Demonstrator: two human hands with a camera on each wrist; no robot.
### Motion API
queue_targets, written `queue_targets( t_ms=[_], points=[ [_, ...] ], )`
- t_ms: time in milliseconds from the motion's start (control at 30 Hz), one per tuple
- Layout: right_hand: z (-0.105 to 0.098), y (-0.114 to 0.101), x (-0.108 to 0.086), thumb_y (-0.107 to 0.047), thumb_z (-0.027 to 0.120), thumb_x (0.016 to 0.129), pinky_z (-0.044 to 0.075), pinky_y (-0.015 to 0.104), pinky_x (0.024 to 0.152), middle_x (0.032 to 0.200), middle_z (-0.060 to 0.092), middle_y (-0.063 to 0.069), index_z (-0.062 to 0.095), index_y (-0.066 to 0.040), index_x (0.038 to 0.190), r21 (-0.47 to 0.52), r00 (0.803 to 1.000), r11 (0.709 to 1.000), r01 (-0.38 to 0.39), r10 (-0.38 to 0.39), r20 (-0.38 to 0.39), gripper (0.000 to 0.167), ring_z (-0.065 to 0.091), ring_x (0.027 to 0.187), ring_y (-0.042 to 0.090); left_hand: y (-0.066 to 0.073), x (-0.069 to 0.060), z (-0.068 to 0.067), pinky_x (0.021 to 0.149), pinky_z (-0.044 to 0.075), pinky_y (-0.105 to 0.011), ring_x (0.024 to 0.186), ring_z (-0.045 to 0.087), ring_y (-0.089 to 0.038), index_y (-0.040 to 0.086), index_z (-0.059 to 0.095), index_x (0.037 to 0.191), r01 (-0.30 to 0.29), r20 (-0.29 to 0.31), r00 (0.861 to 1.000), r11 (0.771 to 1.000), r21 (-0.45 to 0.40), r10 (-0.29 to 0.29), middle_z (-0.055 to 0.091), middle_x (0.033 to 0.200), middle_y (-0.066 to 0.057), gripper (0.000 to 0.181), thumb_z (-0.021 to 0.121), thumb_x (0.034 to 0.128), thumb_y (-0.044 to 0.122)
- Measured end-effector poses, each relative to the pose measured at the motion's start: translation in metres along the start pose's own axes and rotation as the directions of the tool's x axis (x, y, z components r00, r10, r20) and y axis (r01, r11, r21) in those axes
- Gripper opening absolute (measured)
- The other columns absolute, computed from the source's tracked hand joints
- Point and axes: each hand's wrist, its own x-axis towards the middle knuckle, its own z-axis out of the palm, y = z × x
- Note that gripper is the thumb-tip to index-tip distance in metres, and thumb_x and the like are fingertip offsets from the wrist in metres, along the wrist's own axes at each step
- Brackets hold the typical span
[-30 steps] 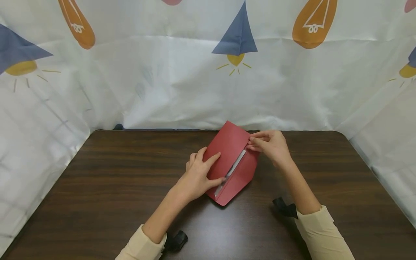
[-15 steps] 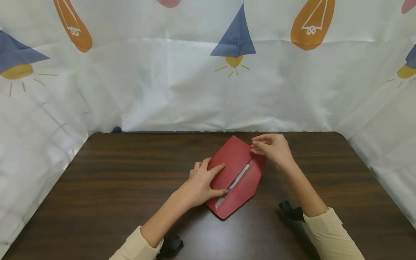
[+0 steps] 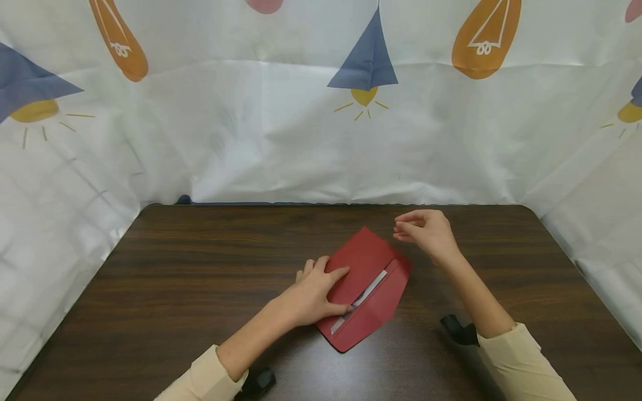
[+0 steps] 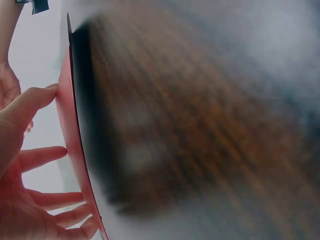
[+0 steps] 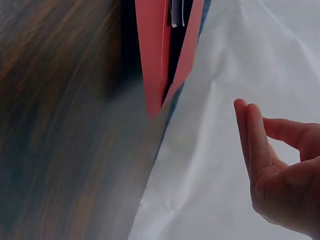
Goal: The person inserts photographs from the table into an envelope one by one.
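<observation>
A red envelope (image 3: pixel 362 256) lies slanted on the dark wooden table in the head view. White paper (image 3: pixel 371 287) shows through the gap along its flap. My left hand (image 3: pixel 312 292) rests on its left part with fingers spread and the thumb by the gap. In the left wrist view the fingertips touch the red envelope (image 4: pixel 75 130). My right hand (image 3: pixel 426 231) is in the air past the envelope's upper right corner, apart from it. Its fingers are straight, thumb close to them, with nothing held. The right wrist view shows layered paper edges (image 5: pixel 177 12) inside the envelope (image 5: pixel 152 55).
The brown table (image 3: pixel 200 267) extends around the envelope. A white sheet (image 3: pixel 301 128) printed with lamps and bulbs hangs behind the table and at both sides. Dark wrist-camera mounts sit at the left cuff (image 3: pixel 258 383) and right cuff (image 3: pixel 458 329).
My right hand has let go of the envelope's upper right corner and moved away from it. My left hand has drawn the envelope nearer to me, down in the head view.
</observation>
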Motion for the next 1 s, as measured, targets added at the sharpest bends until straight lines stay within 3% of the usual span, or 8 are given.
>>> queue_targets(
  t_ms=[200, 567, 867, 1000],
  points=[
    [-0.002, 0.003, -0.002, -0.002, 0.062, 0.104, 0.062, 0.034, 0.086, 0.110, 0.074, 0.030, 0.063, 0.020, 0.127, -0.030, 1.000, 1.000, 0.006, -0.006, -0.006, 0.032, 0.079, 0.087, 0.016, 0.000, -0.002, 0.004, 0.087, 0.043, -0.050, 0.116, 0.046, -0.036, 0.008, 0.060, 0.148, -0.027, 0.020, 0.999, 0.999, 0.028, 0.027, 0.049, 0.147, -0.027, 0.072, 0.084, 0.0887, 0.041],
    [-0.006, 0.006, -0.005, -0.004, 0.062, 0.105, 0.062, 0.034, 0.086, 0.113, 0.074, 0.032, 0.064, 0.018, 0.127, -0.079, 1.000, 0.997, 0.013, -0.013, -0.006, 0.031, 0.080, 0.093, 0.024, 0.004, -0.004, 0.008, 0.085, 0.040, -0.051, 0.117, 0.045, -0.036, 0.010, 0.061, 0.149, -0.036, 0.031, 0.999, 0.990, 0.137, 0.032, 0.053, 0.142, -0.026, 0.077, 0.087, 0.0861, 0.045],
    [-0.010, 0.009, -0.013, -0.009, 0.061, 0.107, 0.062, 0.036, 0.088, 0.119, 0.074, 0.030, 0.066, 0.012, 0.130, -0.229, 0.998, 0.971, 0.064, -0.066, -0.002, 0.032, 0.075, 0.108, 0.041, -0.002, -0.010, -0.002, 0.104, 0.040, -0.068, 0.140, 0.042, -0.049, 0.014, 0.053, 0.156, -0.041, 0.038, 0.999, 0.992, 0.119, 0.037, 0.042, 0.159, -0.028, 0.074, 0.071, 0.0967, 0.055],
    [-0.010, 0.013, -0.017, -0.011, 0.064, 0.105, 0.063, 0.033, 0.084, 0.119, 0.075, 0.026, 0.068, 0.009, 0.129, -0.319, 0.991, 0.939, 0.125, -0.136, -0.012, 0.031, 0.075, 0.108, 0.040, -0.008, -0.010, -0.008, 0.110, 0.036, -0.070, 0.146, 0.039, -0.051, 0.013, 0.048, 0.159, -0.025, -0.007, 1.000, 0.993, 0.112, 0.026, 0.038, 0.163, -0.029, 0.070, 0.063, 0.1030, 0.052]
  ],
)
